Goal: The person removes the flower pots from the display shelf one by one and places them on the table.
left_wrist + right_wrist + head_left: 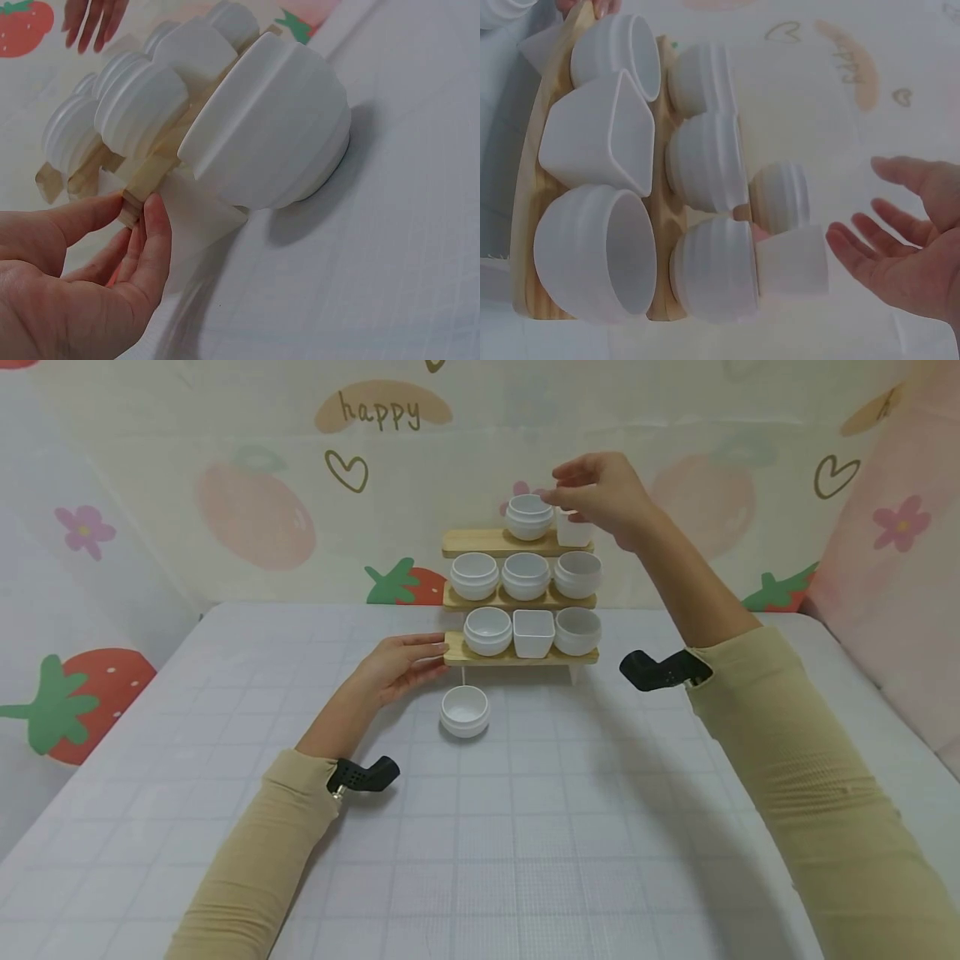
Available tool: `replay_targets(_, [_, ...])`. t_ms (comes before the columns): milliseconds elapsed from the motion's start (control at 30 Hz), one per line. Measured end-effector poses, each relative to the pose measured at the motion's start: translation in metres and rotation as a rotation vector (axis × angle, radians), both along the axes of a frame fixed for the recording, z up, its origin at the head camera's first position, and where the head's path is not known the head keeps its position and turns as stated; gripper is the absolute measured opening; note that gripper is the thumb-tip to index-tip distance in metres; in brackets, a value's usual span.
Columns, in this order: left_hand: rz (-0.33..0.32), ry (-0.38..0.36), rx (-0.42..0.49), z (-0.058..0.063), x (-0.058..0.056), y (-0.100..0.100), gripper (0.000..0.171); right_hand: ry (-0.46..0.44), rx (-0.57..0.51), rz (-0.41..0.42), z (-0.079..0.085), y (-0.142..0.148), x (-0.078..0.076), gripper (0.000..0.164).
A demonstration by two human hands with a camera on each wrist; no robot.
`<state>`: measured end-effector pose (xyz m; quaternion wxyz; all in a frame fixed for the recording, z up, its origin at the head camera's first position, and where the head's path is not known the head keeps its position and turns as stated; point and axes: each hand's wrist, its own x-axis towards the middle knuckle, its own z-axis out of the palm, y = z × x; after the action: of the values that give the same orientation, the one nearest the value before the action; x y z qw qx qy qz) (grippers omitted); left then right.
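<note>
A three-tier wooden stand (pixel 474 542) holds small white cups. My left hand (pixel 393 667) grips the left end of its lowest shelf; the left wrist view shows thumb and fingers (pixel 156 247) pinching the board's end. On the top shelf are a round cup (pixel 528 520) and, to its right, a square cup (pixel 574 532), partly covered by my right hand (pixel 603 497). In the right wrist view that hand's fingers are spread and loosely bent beside the square cup (pixel 795 262), with a gap between them and nothing held.
Three round cups (pixel 525 578) fill the middle shelf. The lowest shelf bears a square cup (pixel 533 635) between two round ones. Another round cup (pixel 465 710) stands on the checked tablecloth (pixel 465 843) in front of the stand. A printed wall covering (pixel 420 485) rises close behind.
</note>
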<state>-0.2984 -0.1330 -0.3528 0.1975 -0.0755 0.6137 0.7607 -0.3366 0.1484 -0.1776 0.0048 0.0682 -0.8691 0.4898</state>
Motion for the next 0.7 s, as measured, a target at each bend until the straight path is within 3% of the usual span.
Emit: replay_targets(700, [0.002, 0.009, -0.007, 0.001, 0.002, 0.000, 0.052, 0.002, 0.109, -0.004, 0.008, -0.001, -0.020, 0.057])
